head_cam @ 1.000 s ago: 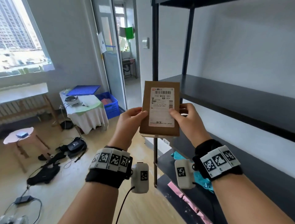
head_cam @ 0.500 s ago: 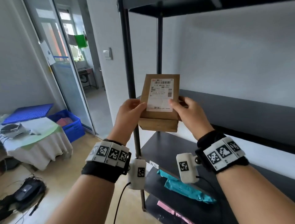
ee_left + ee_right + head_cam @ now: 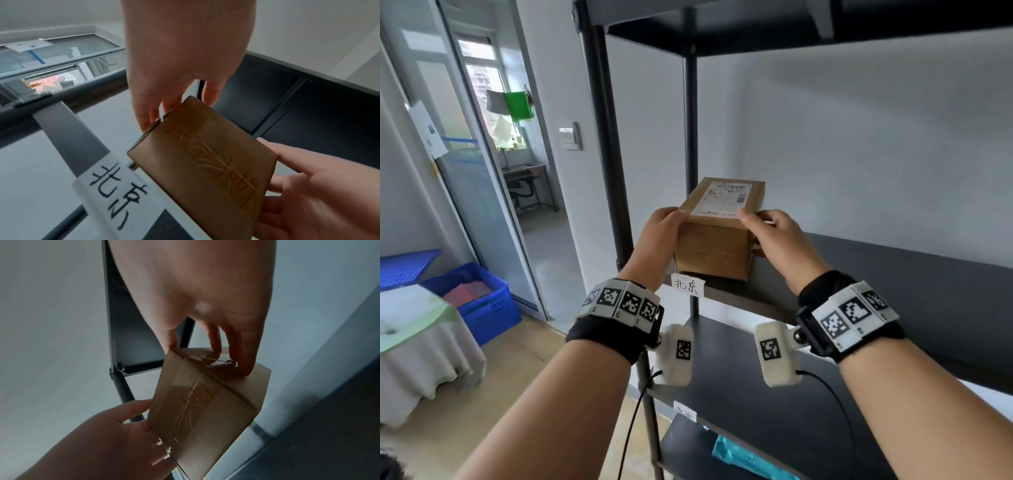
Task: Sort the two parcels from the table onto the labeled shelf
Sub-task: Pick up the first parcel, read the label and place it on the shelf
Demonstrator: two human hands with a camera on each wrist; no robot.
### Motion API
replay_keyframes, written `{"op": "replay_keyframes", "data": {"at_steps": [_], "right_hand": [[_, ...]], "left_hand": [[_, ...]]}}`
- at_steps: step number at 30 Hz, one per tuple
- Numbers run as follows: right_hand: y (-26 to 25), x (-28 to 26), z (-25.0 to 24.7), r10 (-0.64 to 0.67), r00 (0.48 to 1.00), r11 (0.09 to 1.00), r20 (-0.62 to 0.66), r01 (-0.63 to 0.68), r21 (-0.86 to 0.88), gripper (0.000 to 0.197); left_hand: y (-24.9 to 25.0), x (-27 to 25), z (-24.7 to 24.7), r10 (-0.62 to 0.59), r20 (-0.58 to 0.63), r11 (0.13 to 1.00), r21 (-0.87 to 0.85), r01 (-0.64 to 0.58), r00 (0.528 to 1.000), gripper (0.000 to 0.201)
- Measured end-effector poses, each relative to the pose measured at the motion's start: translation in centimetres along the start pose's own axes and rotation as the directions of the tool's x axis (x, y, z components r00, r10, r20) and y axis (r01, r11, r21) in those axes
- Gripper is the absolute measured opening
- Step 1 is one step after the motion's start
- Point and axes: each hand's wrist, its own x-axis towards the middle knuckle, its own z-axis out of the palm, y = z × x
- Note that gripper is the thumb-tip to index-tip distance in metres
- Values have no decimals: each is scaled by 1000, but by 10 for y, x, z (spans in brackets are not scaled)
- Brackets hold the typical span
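Note:
A brown cardboard parcel (image 3: 717, 236) with a white shipping label on top is held level over the left end of the black shelf board (image 3: 893, 270), right above a paper tag (image 3: 687, 285) with handwritten characters. My left hand (image 3: 657, 236) grips its left side and my right hand (image 3: 777, 236) grips its right side. The left wrist view shows the parcel's underside (image 3: 205, 162) with red handwriting, beside the tag (image 3: 115, 193). In the right wrist view the same parcel (image 3: 207, 404) hangs between both hands. A teal soft parcel (image 3: 743, 459) lies on a lower shelf.
Black uprights (image 3: 613, 171) stand at the rack's left end, and another board (image 3: 791, 24) runs overhead. A lower shelf (image 3: 756, 404) carries its own paper tag (image 3: 685, 411). A blue crate (image 3: 479, 301) and a cloth-covered table (image 3: 417, 339) stand at the left.
Both hands have carried the parcel forward and tipped it from upright, label facing me, to flat with the label up, over the tagged shelf. The view has turned toward the rack.

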Motion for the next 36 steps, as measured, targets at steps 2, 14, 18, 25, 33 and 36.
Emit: {"op": "replay_keyframes", "data": {"at_steps": [2,14,18,25,33,36], "right_hand": [[3,5,2,14,1000,1000,-7,-14,-4,58],[-10,-3,13,46,992,997,-121,-54,-60,50],[-18,-24,10,44,971,993,-235,-69,-100,57],[-13,-82,-13,37,910,992,-414,-84,-96,44],[8,-179,-85,73,783,958,-618,-226,-174,44],[18,-220,-119,98,723,942,-684,-288,-170,43]], "left_hand": [[-2,9,4,-7,21,1000,25,6,1000,41],[-1,25,-4,89,73,977,185,-101,993,57],[9,11,-5,311,15,917,257,-304,950,53],[18,-34,28,505,186,821,199,-536,843,42],[15,-110,101,481,510,828,2,-561,713,44],[13,-148,138,446,613,834,-20,-551,652,44]]}}
